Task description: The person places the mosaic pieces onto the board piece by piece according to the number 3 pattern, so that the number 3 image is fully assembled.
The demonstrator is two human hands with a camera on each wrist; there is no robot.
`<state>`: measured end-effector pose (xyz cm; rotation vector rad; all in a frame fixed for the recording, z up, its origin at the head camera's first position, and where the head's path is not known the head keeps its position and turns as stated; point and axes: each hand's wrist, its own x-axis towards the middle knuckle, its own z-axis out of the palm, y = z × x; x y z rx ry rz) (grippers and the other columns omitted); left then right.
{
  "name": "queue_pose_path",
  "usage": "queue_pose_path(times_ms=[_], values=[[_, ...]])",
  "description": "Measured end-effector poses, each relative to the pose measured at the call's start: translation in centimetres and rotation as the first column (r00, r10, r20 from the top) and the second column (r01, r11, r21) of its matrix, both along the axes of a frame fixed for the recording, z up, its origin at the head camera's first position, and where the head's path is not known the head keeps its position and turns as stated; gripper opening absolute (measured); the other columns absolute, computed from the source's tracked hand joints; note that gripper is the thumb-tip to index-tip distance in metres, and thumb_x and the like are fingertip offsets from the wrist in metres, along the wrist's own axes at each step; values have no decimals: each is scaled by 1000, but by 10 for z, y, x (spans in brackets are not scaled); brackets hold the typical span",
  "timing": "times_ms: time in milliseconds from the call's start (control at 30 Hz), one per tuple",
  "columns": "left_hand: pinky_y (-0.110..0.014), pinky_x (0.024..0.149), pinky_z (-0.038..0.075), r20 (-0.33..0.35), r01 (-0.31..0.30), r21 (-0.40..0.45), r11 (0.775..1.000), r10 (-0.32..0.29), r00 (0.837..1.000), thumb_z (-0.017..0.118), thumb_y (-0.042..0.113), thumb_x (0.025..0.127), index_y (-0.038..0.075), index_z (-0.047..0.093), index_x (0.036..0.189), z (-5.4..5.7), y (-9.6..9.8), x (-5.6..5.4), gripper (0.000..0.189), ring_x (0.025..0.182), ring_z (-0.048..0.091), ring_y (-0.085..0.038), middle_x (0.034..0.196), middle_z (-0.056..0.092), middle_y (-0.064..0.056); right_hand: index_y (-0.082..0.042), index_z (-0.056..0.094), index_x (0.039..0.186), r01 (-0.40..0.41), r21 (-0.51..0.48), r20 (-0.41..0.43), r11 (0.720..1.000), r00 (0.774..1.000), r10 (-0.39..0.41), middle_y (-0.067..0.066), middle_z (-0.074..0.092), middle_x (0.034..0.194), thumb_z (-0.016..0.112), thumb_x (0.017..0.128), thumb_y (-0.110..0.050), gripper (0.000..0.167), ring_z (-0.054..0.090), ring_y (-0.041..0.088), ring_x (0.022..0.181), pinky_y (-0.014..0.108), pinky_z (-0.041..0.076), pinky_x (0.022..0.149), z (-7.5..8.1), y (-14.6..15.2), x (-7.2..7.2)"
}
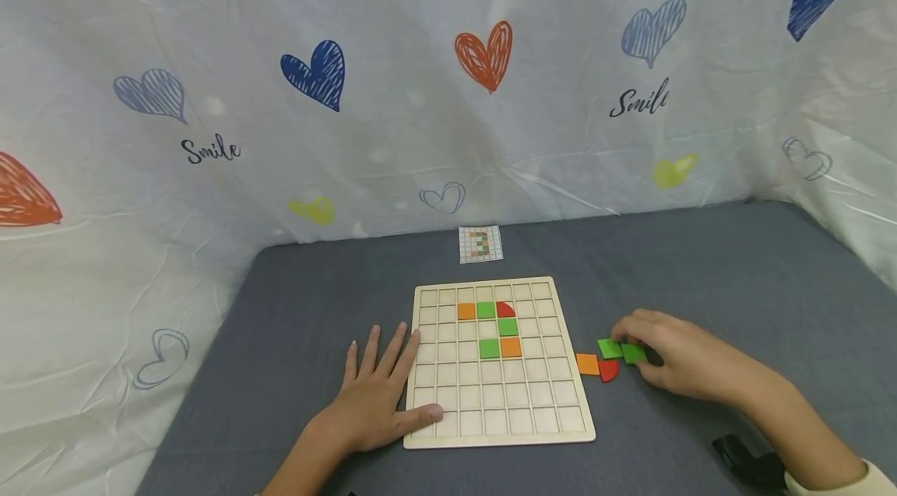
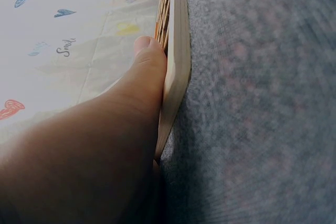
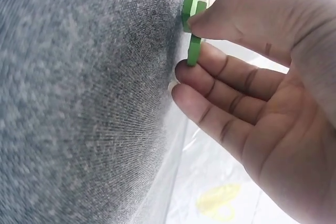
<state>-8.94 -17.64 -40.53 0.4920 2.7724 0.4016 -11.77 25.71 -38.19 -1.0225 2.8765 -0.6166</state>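
Observation:
A wooden grid board (image 1: 494, 398) lies on the table with orange, green and red tiles in several squares, among them an orange square (image 1: 466, 311) and a red quarter-round tile (image 1: 504, 310). My left hand (image 1: 378, 402) rests with spread, straight fingers along the board's left edge, its thumb on the lower left squares. Right of the board, my right hand (image 1: 676, 352) pinches a green square tile (image 3: 194, 51) between thumb and fingertips. Another green tile (image 1: 609, 348) lies against it, by the fingertips. Beside them are a loose orange tile (image 1: 587, 364) and a red quarter-round tile (image 1: 608, 370).
A small printed pattern card (image 1: 480, 244) lies behind the board, showing a grid with coloured squares. Grey cloth (image 1: 336, 278) covers the table. Behind it hangs a white sheet (image 1: 399, 138) with printed hearts. A black object (image 1: 746, 461) sits by my right wrist.

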Motion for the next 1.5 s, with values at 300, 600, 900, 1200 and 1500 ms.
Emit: queue_pose_path(times_ms=[300, 600, 900, 1200, 1500], values=[[-68, 111, -10, -7, 0, -2, 1000, 0, 1000, 46, 83, 85, 22, 9, 164, -4, -2, -1, 107, 149, -13, -41, 168, 0, -6, -18, 69, 108, -61, -63, -56, 996, 997, 57, -12, 58, 98, 76, 77, 10, 42, 52, 4, 82, 26, 49, 65, -2, -2, 2], [-67, 112, -10, -27, -6, -7, 1000, 6, 1000, 43, 87, 83, 24, 8, 163, -9, -4, -2, 108, 150, -14, -39, 168, -1, -2, -21, 68, 106, -107, -103, -76, 989, 992, 99, -14, 58, 100, 75, 75, 12, 45, 53, 4, 84, 26, 51, 67, -2, -9, 3], [-69, 111, -10, -42, 12, 33, 999, -11, 999, 48, 81, 86, 21, 9, 164, -6, -3, 1, 106, 150, -11, -42, 168, 3, -8, -19, 69, 107, -116, -79, -69, 990, 991, 111, -12, 60, 103, 76, 77, 6, 40, 55, 5, 88, 28, 53, 72, 2, -21, 3], [-66, 112, -11, -45, -1, -2, 1000, 1, 999, 42, 88, 83, 24, 6, 163, -15, -4, -2, 109, 149, -15, -39, 167, -3, -2, -22, 69, 100, -185, -115, -119, 976, 978, 172, -14, 58, 98, 75, 76, 7, 38, 53, 4, 84, 24, 50, 68, 0, -31, 0], [-68, 111, -9, -37, 5, 4, 1000, -5, 999, 45, 84, 85, 22, 7, 164, -11, -3, -1, 107, 150, -12, -41, 168, 0, -6, -18, 72, 91, -248, -139, -174, 959, 959, 223, -13, 60, 98, 77, 77, 6, 28, 53, 4, 82, 21, 49, 66, -2, -42, -3]])
